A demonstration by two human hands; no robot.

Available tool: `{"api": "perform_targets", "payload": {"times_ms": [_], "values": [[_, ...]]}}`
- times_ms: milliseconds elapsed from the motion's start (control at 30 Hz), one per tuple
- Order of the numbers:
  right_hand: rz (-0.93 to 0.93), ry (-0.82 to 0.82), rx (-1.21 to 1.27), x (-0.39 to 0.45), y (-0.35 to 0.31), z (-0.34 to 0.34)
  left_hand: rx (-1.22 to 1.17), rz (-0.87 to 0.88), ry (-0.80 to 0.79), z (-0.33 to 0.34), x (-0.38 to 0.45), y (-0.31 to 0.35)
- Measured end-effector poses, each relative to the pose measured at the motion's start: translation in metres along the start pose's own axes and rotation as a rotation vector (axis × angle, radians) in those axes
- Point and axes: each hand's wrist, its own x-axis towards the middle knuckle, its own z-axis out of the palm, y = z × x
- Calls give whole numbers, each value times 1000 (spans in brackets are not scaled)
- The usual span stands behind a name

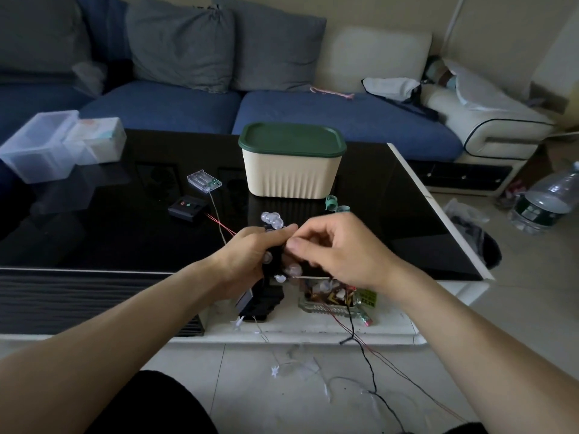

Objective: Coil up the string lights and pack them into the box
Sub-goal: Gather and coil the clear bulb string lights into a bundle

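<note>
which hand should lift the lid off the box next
Right, probably. The left hand grips the coiled lights, while the right hand only pinches at the bundle and sits nearer the box, whose lid is on.

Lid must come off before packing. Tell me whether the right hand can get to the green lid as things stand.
Probably yes, but not at once. The path from the right hand to the green lid on the cream box looks free, though its fingers are pinching the string lights with the left hand.
</note>
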Motion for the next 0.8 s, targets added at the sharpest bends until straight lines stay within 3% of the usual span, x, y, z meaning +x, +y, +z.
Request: {"api": "perform_targets", "payload": {"times_ms": [167,267,533,700,800], "values": [[-22,248,-180,2,21,-14,103,-9,-192,0,-4,0],[-3,298,-149,3,29,-16,238,10,-290,1,-4,-4],[-7,235,-97,5,33,-16,238,-56,-321,5,-4,-4],[43,50,-131,3,32,-22,139,-19,-105,1,2,-5],[84,-22,-184,2,31,-19,26,-33,-68,0,3,-3]]}}
